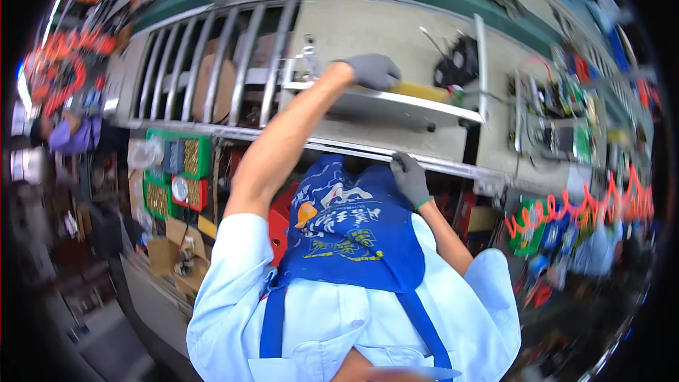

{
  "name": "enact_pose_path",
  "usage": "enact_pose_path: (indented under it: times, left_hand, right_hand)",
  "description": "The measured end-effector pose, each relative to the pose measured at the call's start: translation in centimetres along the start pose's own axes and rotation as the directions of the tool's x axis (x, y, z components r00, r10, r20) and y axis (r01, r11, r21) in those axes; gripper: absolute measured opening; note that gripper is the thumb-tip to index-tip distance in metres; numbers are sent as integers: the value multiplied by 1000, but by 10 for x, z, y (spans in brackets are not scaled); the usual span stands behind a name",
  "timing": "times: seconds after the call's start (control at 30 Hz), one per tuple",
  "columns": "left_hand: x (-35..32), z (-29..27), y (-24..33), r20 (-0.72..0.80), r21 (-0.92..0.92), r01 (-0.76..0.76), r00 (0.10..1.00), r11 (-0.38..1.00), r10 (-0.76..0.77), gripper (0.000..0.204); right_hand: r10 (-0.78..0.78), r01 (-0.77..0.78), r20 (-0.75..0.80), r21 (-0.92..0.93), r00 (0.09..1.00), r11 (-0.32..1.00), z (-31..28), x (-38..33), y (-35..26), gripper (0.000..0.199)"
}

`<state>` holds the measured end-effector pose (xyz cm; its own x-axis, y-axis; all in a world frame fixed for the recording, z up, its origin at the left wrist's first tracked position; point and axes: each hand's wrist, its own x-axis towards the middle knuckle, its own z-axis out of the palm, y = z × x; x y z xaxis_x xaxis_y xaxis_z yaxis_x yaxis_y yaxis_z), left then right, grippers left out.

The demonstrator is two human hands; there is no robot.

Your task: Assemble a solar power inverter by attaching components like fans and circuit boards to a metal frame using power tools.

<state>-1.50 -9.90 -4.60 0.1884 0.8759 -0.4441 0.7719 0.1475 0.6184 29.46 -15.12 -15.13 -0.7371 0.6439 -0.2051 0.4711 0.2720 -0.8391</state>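
The gloved left hand (375, 72) is being held curled at the yellow strip (422, 92), which is lying along the white panel (431, 105); whether it is being gripped cannot be told. Apart from it, the gloved right hand (409, 175) is being held at the metal bench edge (353, 147), its grip unclear. Beyond, a black corded item (461, 60) is lying.

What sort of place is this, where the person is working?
It is probably a factory assembly workshop: there is a conveyor with metal rollers, coiled orange hose, and a green tray of small golden parts.
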Motion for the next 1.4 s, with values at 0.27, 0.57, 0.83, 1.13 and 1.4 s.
enact_pose_path:
  times: [0.27,0.57,0.83,1.13,1.4]
  left_hand:
    - [-116,46,21,-924,-216,-98,342,972,-171,32]
    - [-322,276,-66,-486,-872,161,-380,461,-787,26]
    - [-475,447,-149,118,-887,208,-762,-412,-637,40]
    - [-521,478,-186,205,-838,184,-766,-514,-609,66]
    - [-480,449,-144,16,-991,74,-762,-112,-647,61]
  right_hand:
    - [-175,220,399,-68,900,973,29,41,-15,27]
    - [-280,512,713,-128,643,849,74,112,-62,29]
    - [-266,595,766,-183,586,783,139,110,-116,31]
    - [-78,466,765,-305,639,830,188,75,-147,32]
    - [-121,368,704,-210,699,906,233,53,-194,32]
